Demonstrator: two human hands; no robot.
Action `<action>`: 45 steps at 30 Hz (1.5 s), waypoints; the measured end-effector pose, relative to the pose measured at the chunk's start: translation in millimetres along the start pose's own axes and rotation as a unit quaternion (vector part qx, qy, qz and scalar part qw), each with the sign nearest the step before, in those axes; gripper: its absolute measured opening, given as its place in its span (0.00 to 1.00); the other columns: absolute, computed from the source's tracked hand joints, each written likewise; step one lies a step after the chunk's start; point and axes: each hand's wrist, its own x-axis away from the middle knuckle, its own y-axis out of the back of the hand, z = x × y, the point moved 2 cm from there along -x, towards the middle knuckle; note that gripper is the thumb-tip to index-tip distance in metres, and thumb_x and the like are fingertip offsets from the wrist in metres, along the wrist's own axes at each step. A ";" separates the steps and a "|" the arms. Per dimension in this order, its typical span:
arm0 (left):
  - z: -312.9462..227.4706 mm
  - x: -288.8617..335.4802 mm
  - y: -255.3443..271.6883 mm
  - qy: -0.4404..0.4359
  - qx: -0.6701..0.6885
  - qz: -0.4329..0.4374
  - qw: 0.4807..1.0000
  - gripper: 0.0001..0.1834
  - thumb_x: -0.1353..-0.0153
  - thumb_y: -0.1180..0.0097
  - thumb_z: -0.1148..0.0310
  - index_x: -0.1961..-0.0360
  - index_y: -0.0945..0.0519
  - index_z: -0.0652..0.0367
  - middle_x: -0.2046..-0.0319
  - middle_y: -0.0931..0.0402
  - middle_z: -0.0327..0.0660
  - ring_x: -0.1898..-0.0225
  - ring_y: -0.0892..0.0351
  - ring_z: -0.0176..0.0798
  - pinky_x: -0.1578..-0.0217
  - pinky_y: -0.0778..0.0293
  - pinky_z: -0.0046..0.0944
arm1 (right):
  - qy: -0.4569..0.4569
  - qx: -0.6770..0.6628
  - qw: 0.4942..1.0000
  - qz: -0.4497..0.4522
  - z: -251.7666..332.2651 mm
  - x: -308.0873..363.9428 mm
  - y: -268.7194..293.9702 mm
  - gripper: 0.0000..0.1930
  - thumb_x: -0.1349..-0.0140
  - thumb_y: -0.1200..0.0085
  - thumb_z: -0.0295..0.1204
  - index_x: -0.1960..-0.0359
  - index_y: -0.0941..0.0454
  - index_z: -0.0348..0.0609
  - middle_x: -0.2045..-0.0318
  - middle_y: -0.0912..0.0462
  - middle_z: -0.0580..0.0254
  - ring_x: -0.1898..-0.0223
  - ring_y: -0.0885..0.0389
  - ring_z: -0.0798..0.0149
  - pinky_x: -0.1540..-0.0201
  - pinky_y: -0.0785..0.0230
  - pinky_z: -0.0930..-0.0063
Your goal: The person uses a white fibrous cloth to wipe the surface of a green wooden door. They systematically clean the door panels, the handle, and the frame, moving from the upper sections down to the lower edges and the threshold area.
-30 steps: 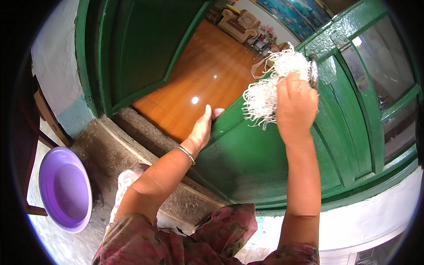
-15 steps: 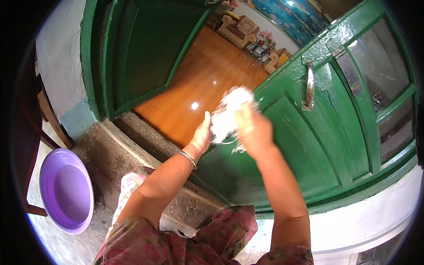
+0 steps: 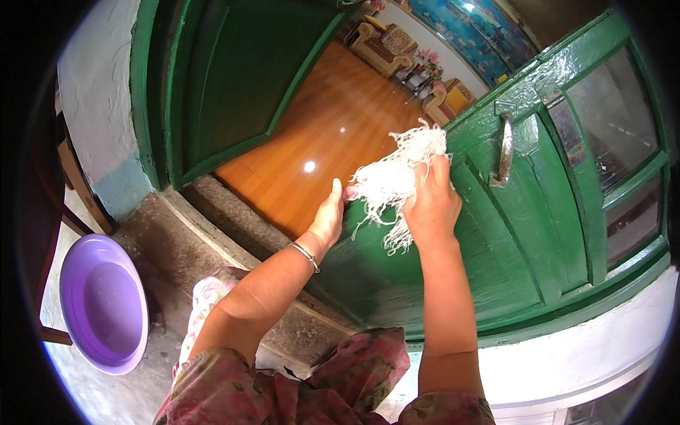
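A white stringy cloth [image 3: 394, 177] with loose, fringed strands is bunched against the green door [image 3: 489, 248] near its free edge. My right hand [image 3: 433, 205] is closed on the cloth, its fingers bent into it and pressing it to the panel. At the same edge, my left hand [image 3: 328, 219] holds the door with the thumb raised. Its fingers are partly hidden, and their tips show beside the cloth. A metal bangle [image 3: 306, 256] circles my left wrist. The door's worn metal pull handle [image 3: 505, 150] is up and right of my right hand.
A purple basin [image 3: 106, 304] stands on the concrete at the left. Another green door leaf [image 3: 234, 85] is at upper left. A raised stone threshold [image 3: 234, 212] borders the shiny wooden floor [image 3: 304, 142]. Armchairs [image 3: 386, 49] and pink flowers [image 3: 428, 64] are inside.
My right hand and the cloth have moved slightly right across the door, and the hand's blur is gone. The door has shifted slightly. My left hand stays near the edge.
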 end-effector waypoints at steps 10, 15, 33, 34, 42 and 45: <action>-15.1 16.2 -9.7 0.000 0.019 0.076 0.997 0.37 0.30 0.69 0.38 0.51 0.24 0.64 0.53 0.23 0.41 0.47 0.30 0.38 0.40 0.41 0.38 | 0.079 0.012 0.996 -0.030 -8.7 7.9 0.3 0.05 0.36 0.47 0.29 0.65 0.26 0.41 0.64 0.24 0.54 0.72 0.20 0.54 0.72 0.25 0.62; -22.4 18.8 -6.8 0.013 0.015 0.101 0.995 0.38 0.29 0.71 0.38 0.53 0.23 0.66 0.56 0.22 0.41 0.49 0.28 0.37 0.41 0.39 0.38 | 0.044 0.140 0.978 -0.147 -17.0 -55.7 45.8 0.13 0.45 0.47 0.21 0.57 0.24 0.45 0.52 0.27 0.52 0.68 0.19 0.52 0.73 0.25 0.66; -26.8 32.0 -18.2 0.074 0.141 0.052 0.986 0.30 0.29 0.65 0.46 0.41 0.30 0.59 0.44 0.26 0.43 0.43 0.28 0.44 0.38 0.37 0.45 | 0.141 0.003 0.988 0.056 36.7 51.4 -55.3 0.04 0.44 0.46 0.26 0.66 0.23 0.44 0.58 0.27 0.57 0.70 0.20 0.57 0.72 0.25 0.64; -26.1 25.9 -12.7 0.039 0.112 0.061 0.991 0.31 0.29 0.66 0.44 0.42 0.29 0.59 0.46 0.26 0.42 0.45 0.28 0.43 0.39 0.37 0.44 | 0.121 0.009 0.992 0.030 27.0 31.9 -36.1 0.05 0.43 0.46 0.26 0.64 0.23 0.44 0.56 0.26 0.57 0.70 0.20 0.57 0.72 0.25 0.64; -18.4 16.6 -3.9 0.045 0.056 0.067 0.995 0.35 0.30 0.67 0.38 0.45 0.34 0.63 0.61 0.25 0.42 0.56 0.28 0.39 0.48 0.35 0.39 | -0.012 0.072 0.984 -0.163 -17.0 -31.7 36.5 0.21 0.51 0.48 0.16 0.54 0.22 0.51 0.52 0.29 0.53 0.65 0.18 0.49 0.68 0.24 0.59; -16.6 16.6 -6.6 0.038 0.050 0.065 0.996 0.33 0.30 0.66 0.39 0.48 0.31 0.61 0.60 0.24 0.41 0.55 0.28 0.38 0.47 0.35 0.38 | -0.072 -0.015 0.995 -0.072 -8.2 -10.4 25.6 0.26 0.56 0.50 0.12 0.54 0.23 0.52 0.51 0.30 0.50 0.57 0.22 0.44 0.62 0.25 0.57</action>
